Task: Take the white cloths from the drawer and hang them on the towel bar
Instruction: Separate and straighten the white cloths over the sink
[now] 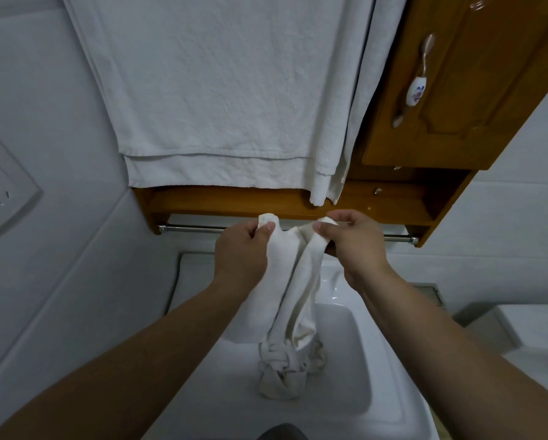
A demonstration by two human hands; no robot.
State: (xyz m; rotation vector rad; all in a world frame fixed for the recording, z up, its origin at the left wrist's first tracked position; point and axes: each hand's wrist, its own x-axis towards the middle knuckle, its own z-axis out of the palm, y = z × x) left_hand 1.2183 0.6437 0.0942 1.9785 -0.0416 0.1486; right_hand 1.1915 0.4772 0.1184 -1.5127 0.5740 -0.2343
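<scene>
A: fingers check?
B: left hand (245, 249) and right hand (350, 246) each pinch a top corner of the white cloth (293, 281); it hangs bunched over the sink (355, 408), just in front of the towel bar (196, 229).
A: step?
B: hanging, I'd say; next I'd spread the corners and drape over the bar; both forearms reach forward, wrists raised.

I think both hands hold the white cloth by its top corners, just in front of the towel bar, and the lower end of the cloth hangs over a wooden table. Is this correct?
Not quite. The left hand and right hand do hold the white cloth by its top corners before the towel bar, but the head view shows its lower end hanging over a white sink, not a wooden table.
</scene>
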